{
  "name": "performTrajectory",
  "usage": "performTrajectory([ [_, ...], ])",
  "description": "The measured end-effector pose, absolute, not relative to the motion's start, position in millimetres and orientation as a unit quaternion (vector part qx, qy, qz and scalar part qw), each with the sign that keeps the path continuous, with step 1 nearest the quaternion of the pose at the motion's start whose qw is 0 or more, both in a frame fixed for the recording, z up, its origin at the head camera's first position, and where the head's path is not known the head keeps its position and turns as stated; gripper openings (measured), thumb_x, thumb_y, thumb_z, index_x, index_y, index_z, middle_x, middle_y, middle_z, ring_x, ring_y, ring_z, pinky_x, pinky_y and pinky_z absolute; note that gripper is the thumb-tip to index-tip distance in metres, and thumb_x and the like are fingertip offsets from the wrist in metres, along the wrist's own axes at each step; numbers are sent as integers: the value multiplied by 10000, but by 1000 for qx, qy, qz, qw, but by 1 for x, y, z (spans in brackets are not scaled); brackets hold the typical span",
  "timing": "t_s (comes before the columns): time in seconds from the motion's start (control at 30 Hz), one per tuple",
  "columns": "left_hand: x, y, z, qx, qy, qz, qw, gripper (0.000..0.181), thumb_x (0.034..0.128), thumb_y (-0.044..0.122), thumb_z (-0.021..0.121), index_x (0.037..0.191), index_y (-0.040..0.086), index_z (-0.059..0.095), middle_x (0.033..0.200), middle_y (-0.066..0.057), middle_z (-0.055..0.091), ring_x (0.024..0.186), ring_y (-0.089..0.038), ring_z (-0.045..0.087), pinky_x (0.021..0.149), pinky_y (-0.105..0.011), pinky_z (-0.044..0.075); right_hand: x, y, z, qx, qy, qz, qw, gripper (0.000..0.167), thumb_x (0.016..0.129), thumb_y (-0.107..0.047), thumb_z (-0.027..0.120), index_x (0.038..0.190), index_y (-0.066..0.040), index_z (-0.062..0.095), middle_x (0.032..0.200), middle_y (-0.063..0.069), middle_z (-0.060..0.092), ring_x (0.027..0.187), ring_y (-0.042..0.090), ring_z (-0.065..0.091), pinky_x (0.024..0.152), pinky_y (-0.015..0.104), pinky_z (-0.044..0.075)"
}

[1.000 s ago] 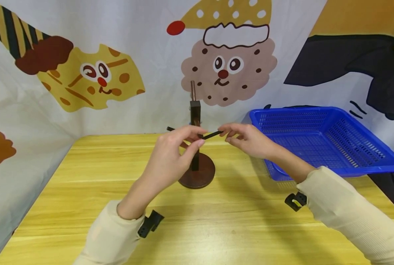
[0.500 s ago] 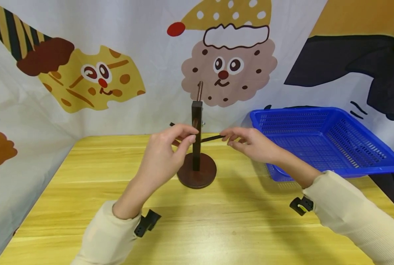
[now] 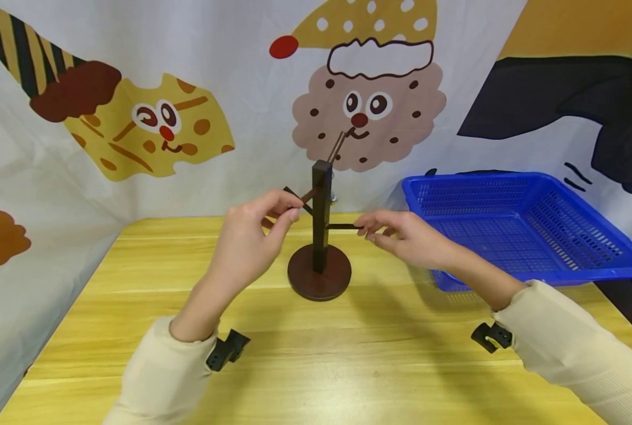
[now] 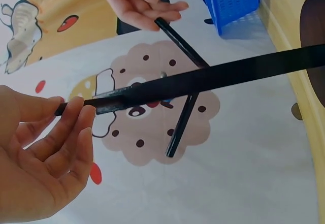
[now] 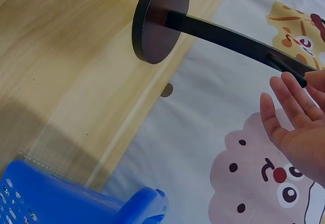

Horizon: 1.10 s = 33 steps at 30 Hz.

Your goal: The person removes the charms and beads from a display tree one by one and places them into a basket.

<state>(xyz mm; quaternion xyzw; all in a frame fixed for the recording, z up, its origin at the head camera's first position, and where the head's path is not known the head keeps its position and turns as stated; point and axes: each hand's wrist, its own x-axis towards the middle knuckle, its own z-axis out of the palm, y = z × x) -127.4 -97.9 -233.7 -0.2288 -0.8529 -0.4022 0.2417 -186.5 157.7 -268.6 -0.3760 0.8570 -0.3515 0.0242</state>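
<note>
A dark brown wooden mug tree (image 3: 321,218) stands upright on the table, with a square post, a round base (image 3: 320,276) and several thin pegs. My left hand (image 3: 246,236) pinches the end of a peg on the left side between thumb and fingers; the left wrist view shows this peg tip (image 4: 61,109) in the fingertips. On the other side, my right hand (image 3: 408,239) holds the tip of the right peg (image 3: 344,226) with its fingertips, its other fingers loosely spread. An upper peg (image 3: 337,146) slants up and away behind the post.
To the right, a blue plastic basket (image 3: 507,274) with perforated walls sits at the table's back right. Behind the wooden table (image 3: 321,354) hangs a white cloth (image 3: 257,118) printed with cartoon food. Both wrists carry small black camera mounts.
The mug tree has turned about its post: the right peg now points straight sideways and the upper peg leans right. My left hand has moved left, my right hand slightly right and down.
</note>
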Motion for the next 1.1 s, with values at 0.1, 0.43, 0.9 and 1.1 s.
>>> performTrajectory([
  [0.1, -130, -101, -233, -219, -856, -403, 240, 101, 855, 36, 625, 953, 22, 645, 743, -65, 655, 657, -184, 592, 620, -319, 497, -186, 158, -268, -377, 858, -347, 24, 252, 893, 29, 516, 1124, -24, 601, 988, 36, 651, 929, 177, 591, 764, 377, 460],
  [0.43, -138, -109, -232, -183, -866, -411, 219, 147, 865, 58, 620, 1004, 10, 631, 768, -100, 660, 688, -202, 618, 638, -343, 509, -179, 154, -266, -389, 857, -338, 31, 264, 892, 15, 529, 1141, -36, 598, 986, 1, 641, 932, 150, 581, 791, 385, 456],
  [0.9, -148, -119, -232, -158, -870, -418, 206, 120, 906, 80, 560, 964, 11, 639, 788, -113, 666, 711, -218, 625, 656, -347, 503, -167, 144, -267, -417, 842, -341, 28, 268, 875, 34, 536, 1130, -20, 599, 965, 21, 642, 905, 149, 591, 760, 317, 474],
  [1.1, -152, -121, -232, -148, -869, -431, 195, 134, 912, 85, 551, 983, 15, 640, 799, -118, 666, 716, -217, 626, 619, -337, 487, -165, 140, -267, -427, 838, -339, 30, 280, 871, 41, 536, 1140, -12, 594, 972, 21, 645, 910, 150, 590, 767, 306, 474],
])
